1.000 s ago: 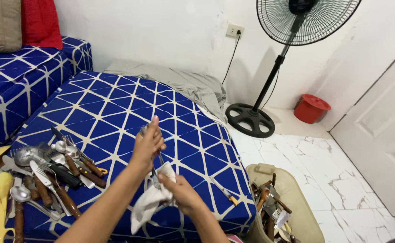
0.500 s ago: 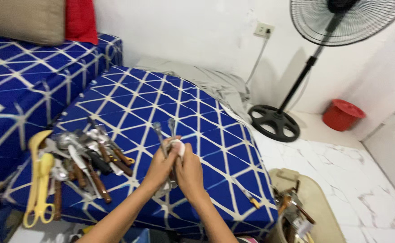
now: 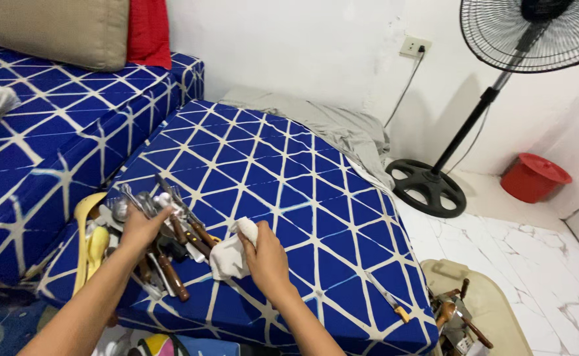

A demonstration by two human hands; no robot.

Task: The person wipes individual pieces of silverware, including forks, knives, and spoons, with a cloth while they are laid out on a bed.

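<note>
My left hand (image 3: 143, 227) rests palm down on a pile of metal cutlery (image 3: 160, 231) with brown wooden handles, lying on the blue triangle-patterned mattress (image 3: 269, 171). Whether its fingers grip a piece is hidden. My right hand (image 3: 266, 258) holds a crumpled white cloth (image 3: 231, 254) just right of the pile, low over the mattress. A yellow spoon and ladle (image 3: 91, 240) lie at the pile's left edge.
A lone knife with a yellow handle (image 3: 388, 298) lies near the mattress's front right corner. A beige bin (image 3: 481, 310) with more utensils stands on the marble floor. A standing fan (image 3: 474, 112), a red bucket (image 3: 533, 177) and a grey sheet (image 3: 329, 128) lie beyond.
Both hands were together rubbing metal cutlery with the cloth. Now my left hand has gone left and down onto the pile, and the right hand keeps the cloth alone. The view swung left.
</note>
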